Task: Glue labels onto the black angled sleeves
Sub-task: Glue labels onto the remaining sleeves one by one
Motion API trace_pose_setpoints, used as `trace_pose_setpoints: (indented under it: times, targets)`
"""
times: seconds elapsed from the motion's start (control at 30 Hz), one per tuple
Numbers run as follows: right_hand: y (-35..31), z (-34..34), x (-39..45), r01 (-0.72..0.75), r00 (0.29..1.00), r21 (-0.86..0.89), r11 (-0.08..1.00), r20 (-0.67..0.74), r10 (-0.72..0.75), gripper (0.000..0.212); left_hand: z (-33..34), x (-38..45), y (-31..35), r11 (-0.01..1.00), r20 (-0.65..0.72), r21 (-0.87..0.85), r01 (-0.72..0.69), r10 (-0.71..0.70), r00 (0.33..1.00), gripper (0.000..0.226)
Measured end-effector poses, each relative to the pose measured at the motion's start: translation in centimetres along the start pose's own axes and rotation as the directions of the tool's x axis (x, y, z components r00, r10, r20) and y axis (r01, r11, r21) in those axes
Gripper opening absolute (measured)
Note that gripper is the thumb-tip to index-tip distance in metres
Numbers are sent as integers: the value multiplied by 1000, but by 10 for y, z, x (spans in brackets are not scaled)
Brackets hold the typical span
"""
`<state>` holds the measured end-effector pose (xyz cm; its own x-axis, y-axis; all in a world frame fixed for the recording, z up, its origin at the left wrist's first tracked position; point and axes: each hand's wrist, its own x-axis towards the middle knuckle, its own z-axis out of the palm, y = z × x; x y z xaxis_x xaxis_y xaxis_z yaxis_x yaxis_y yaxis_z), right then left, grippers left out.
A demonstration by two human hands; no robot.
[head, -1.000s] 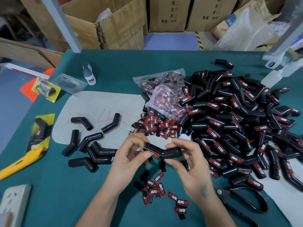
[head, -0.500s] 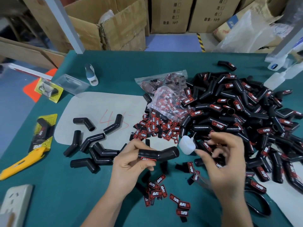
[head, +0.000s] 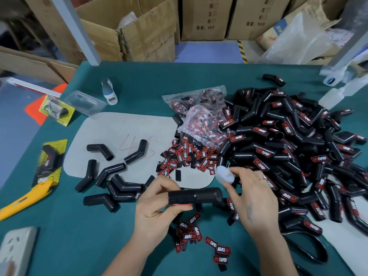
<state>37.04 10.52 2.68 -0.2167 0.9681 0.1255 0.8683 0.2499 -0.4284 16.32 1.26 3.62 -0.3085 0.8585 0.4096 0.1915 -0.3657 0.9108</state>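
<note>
A: Which way does the held sleeve run?

B: Its long axis lies roughly level, left to right across the view, just above the green worktop. The bend barely shows from this angle; the right end points toward the right hand.

A: And the grip on it?

B: The left hand holds the left half, fingers curled over the top and thumb underneath. A thin red edge, apparently a label, shows along the underside by the thumb. The right half sticks out free.

A: The right hand?

B: It sits just right of the sleeve's free end, not touching it. Thumb and fingertips pinch a small white glue bottle, soft-looking translucent plastic, held slightly above and beyond the sleeve's right end.

A: Materials around them?

B: The sleeve is smooth, matte black rubber, a tube with an angled elbow. Loose labels in red, black and white lie scattered on the worktop behind and below the hands. A few bare sleeves rest to the left, partly on a grey mat. A large pile of labelled sleeves fills the right side.
</note>
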Motion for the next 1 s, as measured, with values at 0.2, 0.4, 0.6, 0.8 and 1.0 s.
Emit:
trace_pose_setpoints:
  times: [0.2, 0.4, 0.6, 0.8, 1.0]
  targets:
    - [-1, -3, -1, -94, 995, 267, 959, 5, 96, 22, 4, -1, 0, 936, 70, -208, 284, -275, 959, 9]
    - [-8, -15, -5, -122, 982, 789, 602, 8, 189, 21, 5, 0, -4, 859, 67, -286, 425, -425, 903, 7]
    - [-11, -30, -14, -10, 991, 950, 312, -33, 132, 34, 4, 2, -3, 864, 76, -280, 419, -415, 907, 20]
    - [-1, -40, -20, -13, 986, 955, 296, -36, 161, 42, 3, 5, -1, 895, -29, -256, 365, -385, 923, 13]
    - [-3, -46, -28, 98, 989, 910, 402, -136, 66, 46, 1, 8, 1, 924, -142, -208, 320, -352, 925, 9]
